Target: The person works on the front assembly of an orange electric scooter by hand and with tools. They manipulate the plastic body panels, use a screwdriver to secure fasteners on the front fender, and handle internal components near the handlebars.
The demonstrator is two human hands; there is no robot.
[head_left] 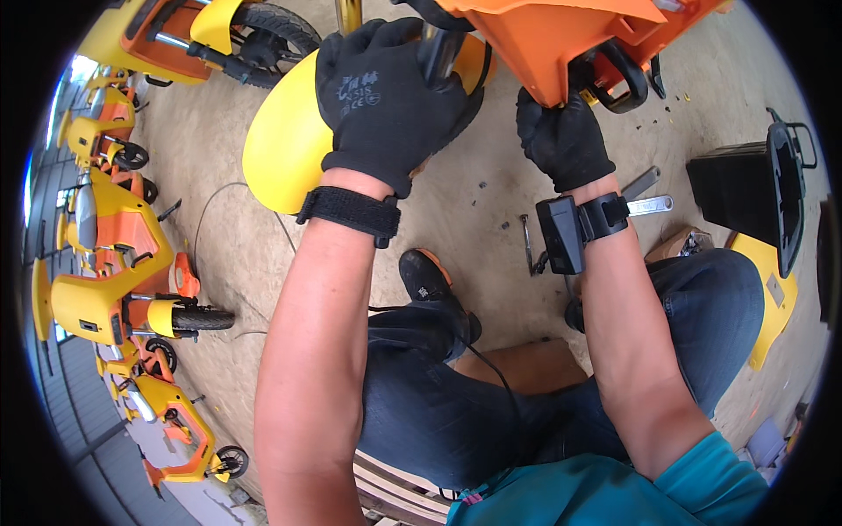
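Note:
My left hand (381, 101), in a black work glove, is closed around a dark fork tube (441, 54) of a bike. Under and beside it shows a rounded yellow mudguard (285, 140). My right hand (566, 140), also gloved in black, is up against the bottom tip of an orange body panel (535, 53). Its fingers are bunched together, and whatever they pinch is hidden by the glove and panel. A black loop-shaped part (624, 79) hangs beneath the panel, just right of that hand.
On the concrete floor lie an adjustable wrench (649, 206) and a thin metal tool (527, 241). A black box (737, 184) and a yellow panel (776, 302) are at the right. Yellow-orange bikes (114, 298) line the left; one front tyre (276, 44) stands close by. Cardboard (535, 366) lies between my legs.

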